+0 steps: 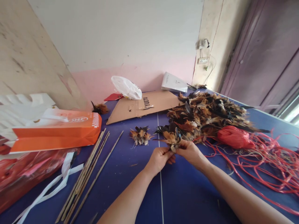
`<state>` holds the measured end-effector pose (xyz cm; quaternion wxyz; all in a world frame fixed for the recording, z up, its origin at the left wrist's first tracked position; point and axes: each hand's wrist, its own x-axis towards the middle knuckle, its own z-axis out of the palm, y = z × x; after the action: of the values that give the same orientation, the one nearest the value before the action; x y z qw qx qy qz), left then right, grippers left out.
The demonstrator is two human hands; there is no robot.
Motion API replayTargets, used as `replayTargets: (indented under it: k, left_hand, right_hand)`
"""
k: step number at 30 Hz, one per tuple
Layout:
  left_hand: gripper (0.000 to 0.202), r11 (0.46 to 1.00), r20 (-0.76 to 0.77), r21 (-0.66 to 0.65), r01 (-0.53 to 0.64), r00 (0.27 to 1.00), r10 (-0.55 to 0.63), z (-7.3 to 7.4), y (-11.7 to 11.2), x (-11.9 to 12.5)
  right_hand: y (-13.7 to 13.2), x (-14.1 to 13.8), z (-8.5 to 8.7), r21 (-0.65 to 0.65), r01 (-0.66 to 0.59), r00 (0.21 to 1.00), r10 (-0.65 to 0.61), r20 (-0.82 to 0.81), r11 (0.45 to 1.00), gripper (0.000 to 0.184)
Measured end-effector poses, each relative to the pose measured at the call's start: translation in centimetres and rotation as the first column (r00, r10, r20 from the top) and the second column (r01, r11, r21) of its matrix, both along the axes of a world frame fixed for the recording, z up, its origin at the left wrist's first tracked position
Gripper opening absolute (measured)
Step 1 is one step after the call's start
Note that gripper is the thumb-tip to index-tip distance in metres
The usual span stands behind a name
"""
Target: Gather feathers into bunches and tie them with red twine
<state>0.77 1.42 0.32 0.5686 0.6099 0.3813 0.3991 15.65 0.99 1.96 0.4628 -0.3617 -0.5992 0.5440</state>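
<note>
Both hands meet over the blue table [142, 165], pinching one small bunch of brown and black feathers [172, 138] by its base. My left hand [160, 158] has its fingers closed on the lower end. From the other side, my right hand [188, 151] grips the same base, thumb and fingers together. The feather tips point up and away from me. Left of the hands lies a row of small feather bunches [140, 136] with pale threads at its near edge. Just beyond the hands spreads a big heap of loose feathers [207, 113].
On the right are a red plastic bundle [234, 137] and tangled red string [263, 165]. Several thin sticks [85, 174] lie left, beside an orange paper bag [58, 130] and white straps [56, 186]. Flat cardboard [161, 101], a white plastic bag [127, 87] and a white box [174, 82] stand at the back.
</note>
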Motion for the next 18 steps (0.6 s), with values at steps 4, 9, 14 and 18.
replayTargets:
  k: [4, 9, 14, 18]
  left_hand:
    - [0.023, 0.999, 0.01, 0.005, 0.032, 0.999, -0.032, 0.1, 0.0, -0.1]
    - [0.015, 0.917, 0.346, -0.397, 0.037, 0.931, 0.112, 0.1, 0.0, -0.2]
    - [0.015, 0.837, 0.523, -0.509, 0.2, 0.844, 0.117, -0.1, -0.1, -0.2]
    - [0.014, 0.831, 0.524, -0.51, 0.221, 0.846, 0.096, 0.1, -0.6, 0.1]
  right_hand:
    - [0.1, 0.0, -0.1, 0.032, 0.024, 0.995, -0.027, 0.093, 0.999, 0.016]
    - [-0.2, -0.1, -0.5, 0.272, 0.213, 0.894, -0.299, 0.334, 0.939, 0.03]
    - [-1.1, -0.3, -0.4, 0.624, 0.095, 0.666, -0.515, 0.539, 0.775, 0.039]
    - [-1.4, -0.3, 0.0, 0.653, 0.041, 0.567, -0.556, 0.608, 0.756, 0.025]
